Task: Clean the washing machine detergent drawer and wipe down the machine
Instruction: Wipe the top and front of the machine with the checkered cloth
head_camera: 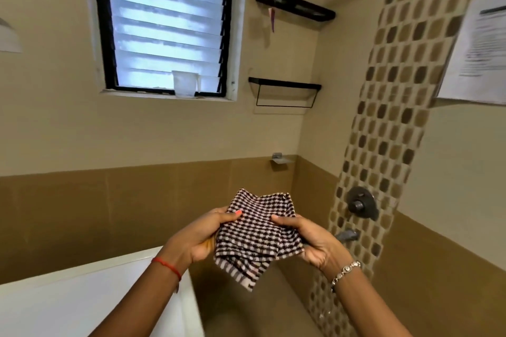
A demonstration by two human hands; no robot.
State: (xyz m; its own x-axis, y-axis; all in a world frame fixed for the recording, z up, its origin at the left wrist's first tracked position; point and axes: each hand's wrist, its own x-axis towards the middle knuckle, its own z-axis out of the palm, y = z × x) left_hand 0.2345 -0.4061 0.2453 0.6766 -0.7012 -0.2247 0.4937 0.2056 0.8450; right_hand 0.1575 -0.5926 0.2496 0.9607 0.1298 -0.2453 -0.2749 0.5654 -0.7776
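The left hand (202,235) and right hand (312,241) each pinch a side of the checked cloth (257,230), thumbs on top. It is spread between them, probably to fold a wiping face. A white panel (82,295), likely the machine, lies below the left hand.

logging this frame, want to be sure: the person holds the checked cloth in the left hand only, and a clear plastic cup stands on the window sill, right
Not quite. The head view shows two hands on the checked cloth: the left hand and the right hand each grip one side of it. The clear plastic cup does stand on the window sill.
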